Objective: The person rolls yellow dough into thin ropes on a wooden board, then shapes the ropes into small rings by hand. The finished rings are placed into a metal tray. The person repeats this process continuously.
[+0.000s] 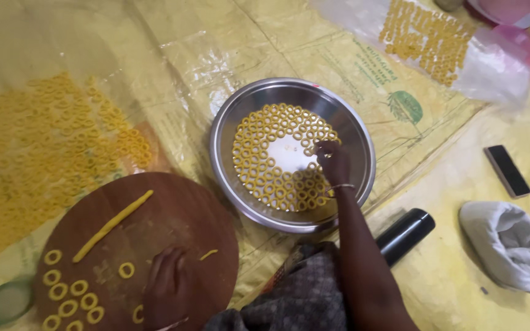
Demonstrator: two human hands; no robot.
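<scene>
Left hand [168, 285]: rests flat, fingers spread, on the round wooden board [173, 214], near loose dough rings [69, 291] and a dough rope [113, 225].
Right hand [332, 160]: fingertips pinched together over the steel plate [228, 122], apparently on one ring.
Doing it well: set each ring just beside its neighbours, never overlapping.
Unclear: the pinched ring itself; far tray contents blurred.

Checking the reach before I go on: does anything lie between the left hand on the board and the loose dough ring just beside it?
Nothing visible does. The left hand rests on the round wooden board, and only bare wood separates it from the dough ring.
</scene>
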